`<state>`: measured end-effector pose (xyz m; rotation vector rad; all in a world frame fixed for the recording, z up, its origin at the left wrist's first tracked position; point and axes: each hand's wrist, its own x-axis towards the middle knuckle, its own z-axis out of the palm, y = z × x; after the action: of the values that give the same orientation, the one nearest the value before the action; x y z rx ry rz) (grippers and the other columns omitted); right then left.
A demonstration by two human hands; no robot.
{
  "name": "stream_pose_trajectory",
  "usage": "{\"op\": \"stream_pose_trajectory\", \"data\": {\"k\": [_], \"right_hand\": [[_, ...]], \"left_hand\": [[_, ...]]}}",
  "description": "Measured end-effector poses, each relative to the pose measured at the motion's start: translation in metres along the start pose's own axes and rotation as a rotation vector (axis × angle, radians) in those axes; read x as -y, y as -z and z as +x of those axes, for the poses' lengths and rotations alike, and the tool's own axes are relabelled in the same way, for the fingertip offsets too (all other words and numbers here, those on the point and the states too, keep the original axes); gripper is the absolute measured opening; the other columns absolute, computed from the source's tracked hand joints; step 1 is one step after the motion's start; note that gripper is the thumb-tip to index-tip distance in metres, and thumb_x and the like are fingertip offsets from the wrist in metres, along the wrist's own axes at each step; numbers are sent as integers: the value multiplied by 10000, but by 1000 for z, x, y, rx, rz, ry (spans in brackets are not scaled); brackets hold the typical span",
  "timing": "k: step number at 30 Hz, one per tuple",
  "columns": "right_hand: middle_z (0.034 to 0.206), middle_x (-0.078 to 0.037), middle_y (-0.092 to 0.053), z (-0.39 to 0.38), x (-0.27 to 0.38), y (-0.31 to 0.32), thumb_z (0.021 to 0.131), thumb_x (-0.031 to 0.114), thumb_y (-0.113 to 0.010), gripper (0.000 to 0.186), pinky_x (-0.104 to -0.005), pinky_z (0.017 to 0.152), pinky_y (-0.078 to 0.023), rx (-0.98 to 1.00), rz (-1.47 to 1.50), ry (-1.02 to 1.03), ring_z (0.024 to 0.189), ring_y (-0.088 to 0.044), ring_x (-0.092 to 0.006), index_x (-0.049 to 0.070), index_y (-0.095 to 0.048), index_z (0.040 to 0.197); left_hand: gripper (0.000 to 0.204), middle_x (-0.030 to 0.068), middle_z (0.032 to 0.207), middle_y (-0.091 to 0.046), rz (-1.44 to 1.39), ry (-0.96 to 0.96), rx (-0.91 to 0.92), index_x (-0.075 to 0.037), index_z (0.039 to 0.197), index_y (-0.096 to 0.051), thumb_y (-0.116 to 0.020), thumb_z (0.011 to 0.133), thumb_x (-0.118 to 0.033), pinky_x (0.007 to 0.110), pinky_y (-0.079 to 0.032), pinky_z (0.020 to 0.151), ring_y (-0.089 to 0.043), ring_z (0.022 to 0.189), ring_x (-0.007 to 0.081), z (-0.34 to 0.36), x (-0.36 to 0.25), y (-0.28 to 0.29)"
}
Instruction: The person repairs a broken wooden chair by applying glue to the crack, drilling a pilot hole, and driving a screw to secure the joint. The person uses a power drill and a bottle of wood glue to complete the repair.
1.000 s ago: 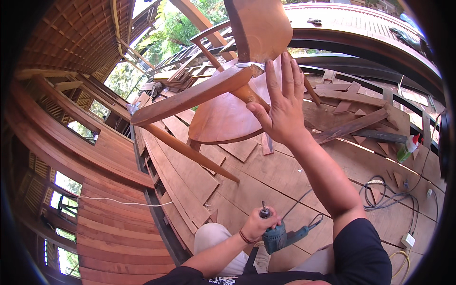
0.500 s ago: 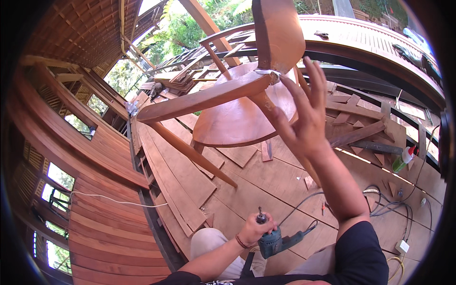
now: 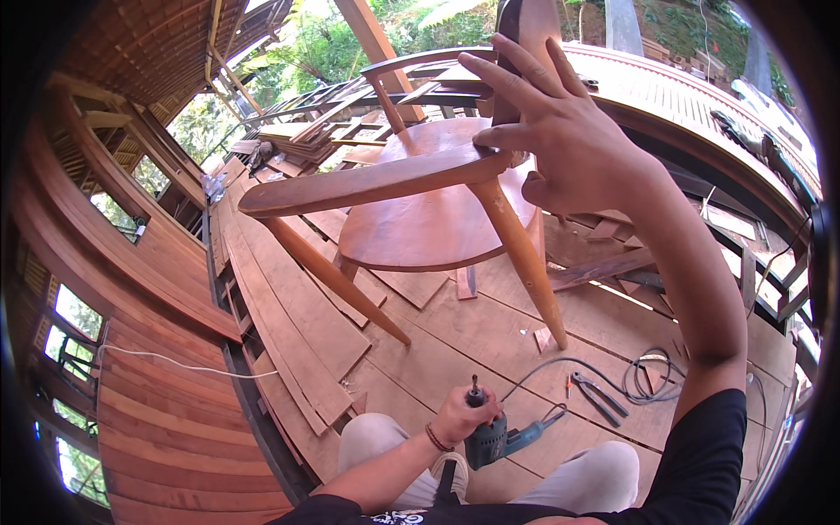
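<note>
My left hand [image 3: 468, 413] grips a dark teal corded power drill [image 3: 486, 444] near its chuck, low in front of my body, with the chuck end pointing up. My right hand [image 3: 569, 131] is raised with its fingers spread, over the joint where the armrest meets the backrest of a wooden chair [image 3: 420, 219]. Its fingertips overlap the backrest; whether they touch the wood I cannot tell. The reddish-brown chair stands tilted in view, with one armrest [image 3: 350, 185] toward me. My hand hides part of the backrest and the joint.
Pincers [image 3: 600, 401] and a small red-tipped tool [image 3: 568, 385] lie on the plank floor, beside the coiled black cable [image 3: 652, 376]. Long boards [image 3: 289, 289] are laid out on the left. Wood offcuts [image 3: 604, 267] lie behind the chair, before a railing [image 3: 682, 114].
My right hand has moved up and is turned more palm-down, over the joint. The view has shifted, bringing the pincers into sight. My left hand still holds the drill.
</note>
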<state>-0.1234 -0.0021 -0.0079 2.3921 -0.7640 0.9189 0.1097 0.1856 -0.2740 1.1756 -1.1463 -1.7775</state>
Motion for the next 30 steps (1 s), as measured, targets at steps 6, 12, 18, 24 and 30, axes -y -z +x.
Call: {"op": "stream_pose_trajectory", "data": {"k": [6,12,18,24,30], "right_hand": [[1569,-85,-317,-18,-12,-1,545,24,-643,471,-581,1202,-70,-61,37,11,1494,-151,-343,136,-743,991],[1548,-130,-338,-49,-8,-30,593,51,-619,482,-579,1190,-106,-288,248,-192,1482,-168,-384,114,-712,1062],[1565,-221,-254,-60,27,-107,662,73,-550,583,-495,1175,-200,-755,740,-489,1477,-177,-399,82,-644,1237],[1570,-241,-216,-55,37,-139,822,345,-621,592,-569,1145,-201,-932,531,-447,1450,-185,-455,140,-569,1375],[1583,-238,-185,-58,43,-138,896,405,-575,589,-570,1159,-129,-722,322,-512,1453,-165,-456,165,-508,1430]], "left_hand": [[173,33,703,-618,-7,-22,-18,-33,790,-594,-707,869,-137,254,-472,644,-608,684,107,-1,7,5],[140,33,684,-604,-5,11,-52,-32,799,-595,-696,864,-102,274,-487,688,-627,715,133,-3,4,7],[141,31,675,-594,39,57,-52,-41,800,-593,-693,878,-104,288,-491,728,-636,748,151,0,4,-1],[145,32,673,-587,28,53,-77,-49,786,-580,-674,893,-80,302,-493,766,-637,770,161,-2,12,7],[138,36,679,-601,7,48,-102,-45,785,-586,-684,881,-60,297,-508,761,-636,744,146,0,16,13]]}}
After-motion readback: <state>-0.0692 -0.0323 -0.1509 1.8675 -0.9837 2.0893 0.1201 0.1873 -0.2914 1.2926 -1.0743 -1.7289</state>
